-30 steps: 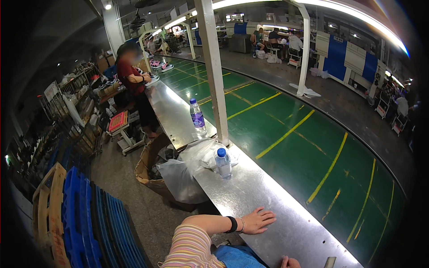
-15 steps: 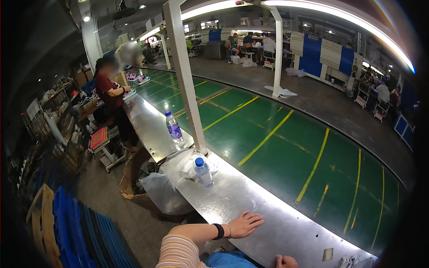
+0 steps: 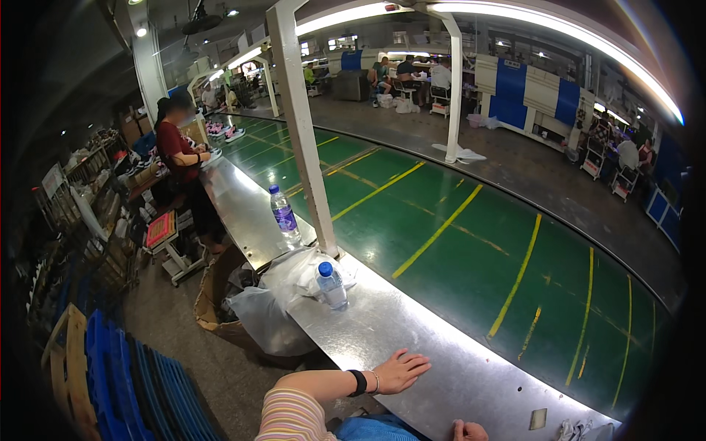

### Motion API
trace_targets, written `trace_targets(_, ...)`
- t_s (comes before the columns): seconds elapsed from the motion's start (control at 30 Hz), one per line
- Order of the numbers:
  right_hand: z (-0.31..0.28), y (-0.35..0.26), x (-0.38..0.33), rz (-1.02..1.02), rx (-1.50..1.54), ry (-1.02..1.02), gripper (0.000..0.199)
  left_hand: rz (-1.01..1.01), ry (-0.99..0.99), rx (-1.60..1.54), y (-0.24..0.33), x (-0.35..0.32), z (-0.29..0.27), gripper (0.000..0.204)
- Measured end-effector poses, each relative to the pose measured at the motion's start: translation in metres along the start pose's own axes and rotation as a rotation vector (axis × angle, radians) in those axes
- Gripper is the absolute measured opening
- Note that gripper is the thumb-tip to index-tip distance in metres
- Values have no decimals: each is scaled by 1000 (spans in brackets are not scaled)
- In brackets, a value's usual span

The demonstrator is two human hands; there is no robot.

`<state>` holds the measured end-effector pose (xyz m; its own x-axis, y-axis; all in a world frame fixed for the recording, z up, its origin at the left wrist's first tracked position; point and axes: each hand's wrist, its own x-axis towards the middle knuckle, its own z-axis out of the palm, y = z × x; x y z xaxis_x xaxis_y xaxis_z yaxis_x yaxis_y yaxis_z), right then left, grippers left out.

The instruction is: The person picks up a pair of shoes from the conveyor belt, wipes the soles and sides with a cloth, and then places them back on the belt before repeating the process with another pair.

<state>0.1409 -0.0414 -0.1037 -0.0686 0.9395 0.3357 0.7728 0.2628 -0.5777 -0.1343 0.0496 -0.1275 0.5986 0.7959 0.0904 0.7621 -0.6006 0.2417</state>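
Note:
My left hand [image 3: 402, 372] lies palm down on a long metal bench top [image 3: 390, 323], fingers spread, holding nothing. A black band and a thin bracelet circle that wrist, below a striped sleeve. At the lower edge, my right hand [image 3: 471, 431] rests at the bench's near edge. It is partly cut off; its fingers look curled in, and no object shows in them. Beyond my left hand stands a clear bottle with a blue cap [image 3: 332, 287], beside a crumpled white plastic bag [image 3: 283, 283]. A second bottle with a purple label [image 3: 283, 215] stands farther along.
A green conveyor belt [image 3: 441, 235] with yellow lines runs beyond the bench. A white post [image 3: 303, 132] rises at the bench. Left are a cardboard box [image 3: 213, 294], blue pallets [image 3: 110, 375] and a co-worker in dark red [image 3: 176, 143]. Grey gloves [image 3: 577, 430] lie at right.
The view has shifted very slightly. Both my hands stay in place; the co-worker's head has turned a little.

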Motion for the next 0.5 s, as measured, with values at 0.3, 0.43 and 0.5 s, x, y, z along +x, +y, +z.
trace_targets(0.3,1,2,0,20,23,-17,40,-5,7,-8,0,-1,0,47)
trace_targets(0.43,-1,2,0,16,-28,-66,41,-12,10,-4,0,-1,2,47)
trace_targets(0.5,1,2,0,-3,-58,-52,40,-15,-2,-6,0,0,0,46)
